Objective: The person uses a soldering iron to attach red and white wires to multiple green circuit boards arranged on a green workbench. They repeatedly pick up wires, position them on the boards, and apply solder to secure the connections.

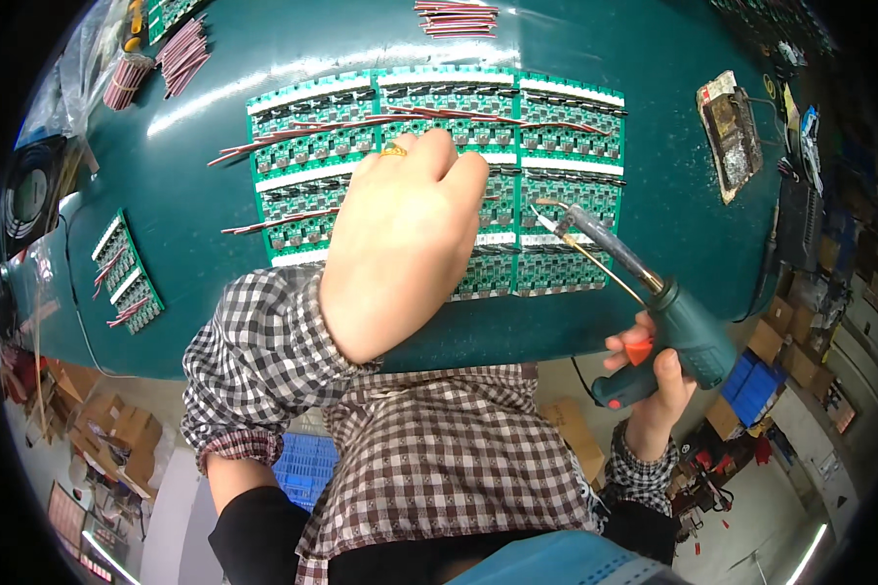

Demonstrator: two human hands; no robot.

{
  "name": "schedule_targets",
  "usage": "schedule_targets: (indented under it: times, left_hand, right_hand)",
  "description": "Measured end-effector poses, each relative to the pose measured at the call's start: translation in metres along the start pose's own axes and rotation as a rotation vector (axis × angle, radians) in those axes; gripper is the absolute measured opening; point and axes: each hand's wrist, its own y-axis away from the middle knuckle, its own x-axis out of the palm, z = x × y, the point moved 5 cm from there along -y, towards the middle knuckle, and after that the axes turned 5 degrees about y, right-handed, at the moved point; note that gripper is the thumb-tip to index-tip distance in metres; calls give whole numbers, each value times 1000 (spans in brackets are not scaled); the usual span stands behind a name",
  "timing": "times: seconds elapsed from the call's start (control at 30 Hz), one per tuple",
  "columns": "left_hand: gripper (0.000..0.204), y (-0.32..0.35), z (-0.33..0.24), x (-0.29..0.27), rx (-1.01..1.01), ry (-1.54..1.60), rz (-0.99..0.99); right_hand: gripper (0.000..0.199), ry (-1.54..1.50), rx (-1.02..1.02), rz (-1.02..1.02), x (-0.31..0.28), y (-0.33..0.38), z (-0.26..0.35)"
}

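My left hand (400, 234), with a ring on one finger, is curled over the middle of a panel of green circuit boards (568, 268). Its fingertips point down and are hidden, so whatever they pinch does not show. In my right hand (665, 390) is a dark green soldering gun (691, 330) with an orange-red trigger. The gun's thin tip reaches over the right part of the panel, apart from my left hand. Red and black wires (307, 127) lie in rows across the boards, some sticking out past the left edge.
Bundles of red wires (457, 19) lie at the far edge and the far left (183, 57). A separate board strip (129, 276) sits at the left, near a black cable. At the right is a worn, residue-caked tray (734, 141). A blue crate (307, 470) stands below the table.
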Motion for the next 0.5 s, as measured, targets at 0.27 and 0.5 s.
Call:
schedule_targets:
  times: [0.27, 0.5]
  left_hand:
    - [10, -4, -6, 7, 28, -135, -30]
    - [14, -3, 2, 15, -33, -78, -45]
  right_hand:
    - [56, 66, 50, -48, 8, 0, 2]
    - [58, 111, 82, -56, 13, 0, 2]
